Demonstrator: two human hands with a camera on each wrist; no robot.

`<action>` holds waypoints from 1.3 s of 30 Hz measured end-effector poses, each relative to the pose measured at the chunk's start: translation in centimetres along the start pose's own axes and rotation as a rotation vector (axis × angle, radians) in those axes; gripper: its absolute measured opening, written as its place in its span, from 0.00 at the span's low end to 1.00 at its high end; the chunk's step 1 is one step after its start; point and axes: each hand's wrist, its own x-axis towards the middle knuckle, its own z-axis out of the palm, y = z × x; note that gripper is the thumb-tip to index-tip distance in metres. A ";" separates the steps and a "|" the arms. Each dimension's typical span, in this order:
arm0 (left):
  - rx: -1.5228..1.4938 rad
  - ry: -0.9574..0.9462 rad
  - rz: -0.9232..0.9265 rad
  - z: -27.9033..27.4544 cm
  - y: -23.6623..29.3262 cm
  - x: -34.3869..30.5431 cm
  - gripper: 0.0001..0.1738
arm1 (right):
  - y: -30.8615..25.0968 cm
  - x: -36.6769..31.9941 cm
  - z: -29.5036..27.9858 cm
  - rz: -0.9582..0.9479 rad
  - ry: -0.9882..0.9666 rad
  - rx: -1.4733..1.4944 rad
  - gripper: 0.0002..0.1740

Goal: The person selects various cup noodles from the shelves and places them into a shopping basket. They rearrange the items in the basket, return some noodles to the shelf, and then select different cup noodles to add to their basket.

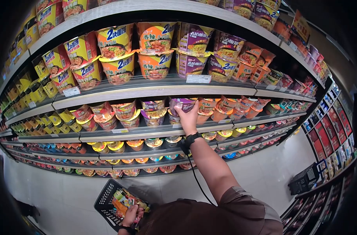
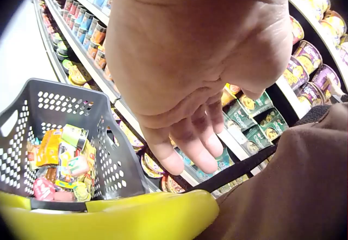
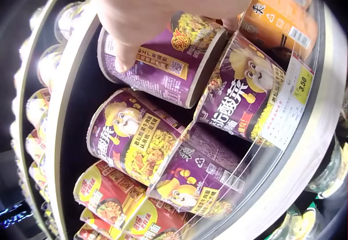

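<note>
My right hand [image 1: 189, 117] grips a purple instant noodle cup [image 1: 182, 104] on the middle shelf. Its thumb [image 3: 125, 59] presses one side of the cup's printed wall in the right wrist view, where the cup lies tilted above another purple noodle cup [image 3: 236, 90]. A second stack of purple cups [image 3: 130, 131] stands beside it. Low down, my left hand [image 2: 201, 60] hangs with loosely bent fingers and nothing in its grasp. A dark grey shopping basket [image 2: 68, 88] with a yellow handle [image 2: 147, 213] is beside that hand, holding several colourful packets [image 2: 51, 147].
Long shelves of stacked noodle cups [image 1: 155, 37] curve across the front, with a shelf edge [image 1: 135, 93] just above my right hand. A price tag [image 3: 288, 104] hangs at the shelf front. Another dark basket [image 1: 303, 180] stands on the right by a second rack [image 1: 331, 125].
</note>
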 end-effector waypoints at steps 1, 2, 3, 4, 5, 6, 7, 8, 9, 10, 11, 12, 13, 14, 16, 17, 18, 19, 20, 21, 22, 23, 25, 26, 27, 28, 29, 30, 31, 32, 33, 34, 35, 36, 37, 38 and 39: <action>0.012 0.001 -0.005 0.0 0.0 0.1 0.18 | 0.1 0.0 0.1 -0.002 0.001 0.001 0.56; 0.025 0.001 -0.011 0.1 -0.1 0.1 0.18 | 0.2 0.0 0.1 0.010 0.004 -0.032 0.57; 0.024 0.001 -0.011 0.0 -0.1 0.2 0.18 | 0.1 0.0 0.1 0.023 0.006 -0.065 0.58; 0.028 -0.010 -0.017 0.0 -0.2 0.2 0.18 | 0.0 0.0 0.0 0.022 0.007 -0.065 0.58; 0.034 -0.021 -0.024 0.0 -0.3 0.2 0.17 | 0.0 0.1 -0.2 0.031 -0.026 -0.058 0.59; 0.036 -0.024 -0.024 -0.1 -0.5 0.3 0.17 | -0.2 0.2 -0.4 0.039 -0.057 -0.051 0.60; 0.040 -0.011 -0.030 -0.2 -0.7 0.5 0.17 | -0.4 0.3 -0.5 0.038 -0.055 -0.051 0.60; 0.043 0.001 -0.036 -0.3 -0.9 0.7 0.17 | -0.6 0.3 -0.8 0.050 -0.090 -0.074 0.62; 0.044 0.000 -0.035 -0.4 -1.0 0.7 0.17 | -0.6 0.2 -1.1 0.064 -0.126 -0.097 0.64; 0.060 0.001 -0.046 -0.5 -1.1 0.6 0.18 | -0.5 0.1 -1.4 0.064 -0.125 -0.098 0.64; 0.076 0.002 -0.057 -0.6 -1.2 0.7 0.18 | -0.5 0.0 -1.6 0.041 -0.150 -0.095 0.64; 0.076 0.001 -0.057 -0.5 -1.2 0.4 0.18 | -0.3 -0.2 -1.8 0.020 -0.175 -0.094 0.64; 0.148 0.001 -0.054 -0.4 -1.1 0.1 0.20 | -0.2 -0.4 -2.0 0.020 -0.174 -0.095 0.64; 0.221 0.000 -0.050 -0.4 -1.1 0.0 0.22 | 0.0 -0.6 -2.2 0.026 -0.199 -0.134 0.63; 0.224 -0.020 -0.045 -0.8 -1.8 0.2 0.23 | 0.5 -0.7 -2.3 0.034 -0.223 -0.175 0.62; 0.227 -0.039 -0.039 -1.2 -2.1 0.4 0.24 | 0.7 -0.7 -2.2 0.041 -0.228 -0.151 0.61; 0.229 -0.040 -0.040 -1.7 -2.4 0.5 0.24 | 0.8 -0.8 -2.2 0.050 -0.232 -0.127 0.60; 0.233 -0.074 -0.074 -2.1 -2.6 0.7 0.24 | 0.9 -0.8 -2.2 0.052 -0.231 -0.128 0.60; 0.234 -0.108 -0.107 -2.5 -2.9 1.0 0.24 | 1.0 -0.7 -2.2 0.042 -0.228 -0.136 0.60; 0.235 -0.108 -0.108 -2.1 -2.8 0.7 0.24 | 1.2 -0.6 -2.1 0.032 -0.226 -0.143 0.60; 0.182 -0.068 -0.089 -1.5 -2.6 0.3 0.22 | 1.4 -0.5 -2.1 0.033 -0.226 -0.143 0.60; 0.129 -0.029 -0.069 -1.2 -2.5 0.1 0.23 | 1.6 -0.4 -2.0 0.017 -0.222 -0.174 0.60; 0.149 -0.056 -0.083 -2.3 -3.3 0.7 0.20 | 1.7 -0.3 -1.9 0.001 -0.220 -0.205 0.59; 0.169 -0.083 -0.098 -2.8 -3.8 1.1 0.21 | 1.6 -0.4 -1.8 0.002 -0.206 -0.253 0.59; 0.166 -0.080 -0.098 -2.9 -4.1 1.2 0.21 | 1.7 -0.4 -1.7 0.003 -0.192 -0.301 0.59; 0.150 -0.083 -0.093 -3.0 -4.3 1.1 0.20 | 1.7 -0.5 -1.6 0.003 -0.196 -0.300 0.59; 0.135 -0.085 -0.088 -3.2 -4.5 1.1 0.20 | 1.8 -0.4 -1.5 0.005 -0.188 -0.320 0.59; 0.134 -0.083 -0.088 -3.3 -4.6 1.2 0.20 | 1.6 -0.4 -1.4 0.007 -0.180 -0.341 0.59; 0.118 -0.087 -0.090 -3.4 -4.7 1.2 0.19 | 1.4 -0.4 -1.3 0.007 -0.180 -0.339 0.59; 0.103 -0.090 -0.092 -3.5 -4.8 1.3 0.19 | 1.3 -0.4 -1.2 0.001 -0.156 -0.379 0.58; 0.104 -0.089 -0.094 -3.7 -5.0 1.3 0.19 | 1.2 -0.5 -1.1 -0.004 -0.132 -0.419 0.57; 0.118 -0.064 -0.093 -3.8 -5.3 1.3 0.19 | 1.2 -0.6 -1.1 -0.001 -0.134 -0.420 0.57; 0.132 -0.040 -0.089 -3.8 -5.4 1.3 0.19 | 1.1 -0.6 -1.2 0.044 -0.161 -0.387 0.58; 0.132 -0.041 -0.088 -3.8 -5.3 1.2 0.19 | 1.1 -0.5 -1.2 0.086 -0.186 -0.355 0.59; 0.145 -0.027 -0.107 -3.6 -5.1 1.2 0.19 | 1.0 -0.4 -1.2 0.082 -0.183 -0.355 0.59; 0.159 -0.013 -0.127 -3.5 -5.0 1.2 0.19 | 1.0 -0.5 -1.1 0.083 -0.185 -0.370 0.59; 0.159 -0.018 -0.123 -3.2 -4.7 1.1 0.19 | 1.1 -0.6 -1.2 0.084 -0.185 -0.387 0.58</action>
